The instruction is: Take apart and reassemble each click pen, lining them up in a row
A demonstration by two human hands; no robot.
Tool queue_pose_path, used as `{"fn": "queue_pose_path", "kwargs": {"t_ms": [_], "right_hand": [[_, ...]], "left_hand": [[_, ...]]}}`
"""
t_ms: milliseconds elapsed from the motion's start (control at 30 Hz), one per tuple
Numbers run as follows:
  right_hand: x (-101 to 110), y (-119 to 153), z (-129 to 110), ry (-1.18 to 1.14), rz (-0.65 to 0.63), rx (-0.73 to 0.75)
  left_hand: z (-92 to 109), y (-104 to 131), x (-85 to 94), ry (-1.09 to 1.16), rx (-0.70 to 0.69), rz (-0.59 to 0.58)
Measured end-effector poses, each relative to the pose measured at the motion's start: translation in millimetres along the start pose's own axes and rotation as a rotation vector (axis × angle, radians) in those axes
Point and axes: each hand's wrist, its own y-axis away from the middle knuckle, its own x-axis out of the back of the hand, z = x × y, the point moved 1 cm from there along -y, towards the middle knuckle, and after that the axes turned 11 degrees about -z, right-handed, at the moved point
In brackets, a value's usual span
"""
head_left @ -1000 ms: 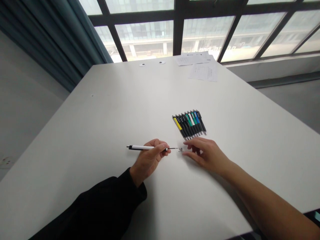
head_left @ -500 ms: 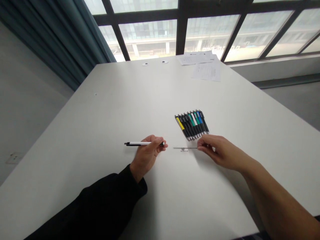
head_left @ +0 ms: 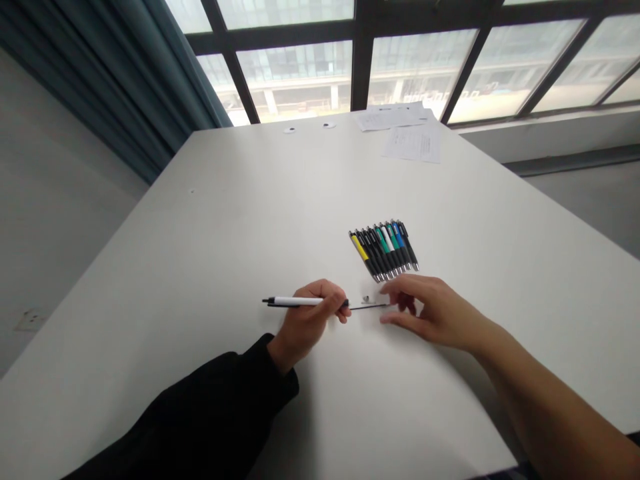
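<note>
My left hand (head_left: 314, 319) is closed round a white and black pen barrel (head_left: 295, 302), held level just above the table. A thin dark pen refill (head_left: 369, 307) reaches from the tip end of that barrel toward my right hand (head_left: 420, 310). The thumb and forefinger of my right hand are spread apart at the refill's far end, not pinching it. Small pen parts (head_left: 366, 299) lie on the table just beyond the refill. Whether the refill sits inside the barrel is hidden by my left fingers.
A slanted row of several pens (head_left: 384, 251), with yellow, black, green, white and blue barrels, lies beyond my right hand. Printed papers (head_left: 411, 140) and two small white pieces (head_left: 290, 131) are at the far edge of the white table (head_left: 225, 227), by the window.
My left hand has moved right with the pen barrel, meeting the refill. My right fingers have parted from the refill they pinched. The refill now sits nearer me, before the small parts.
</note>
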Motion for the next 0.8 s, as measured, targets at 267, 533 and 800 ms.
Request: {"fn": "queue_pose_path", "kwargs": {"t_ms": [267, 533, 800], "right_hand": [[-7.8, -1.0, -18.5, -0.134, 0.043, 0.186], [2.0, 9.3, 1.3, 0.001, -0.237, -0.001], [5.3, 12.2, 6.8, 0.034, -0.158, 0.001]], "left_hand": [[-2.0, 13.5, -15.0, -0.138, 0.040, -0.165], [9.2, 35.7, 16.1, -0.731, -0.060, -0.204], [12.9, 25.2, 19.2, -0.886, -0.257, -0.118]]}}
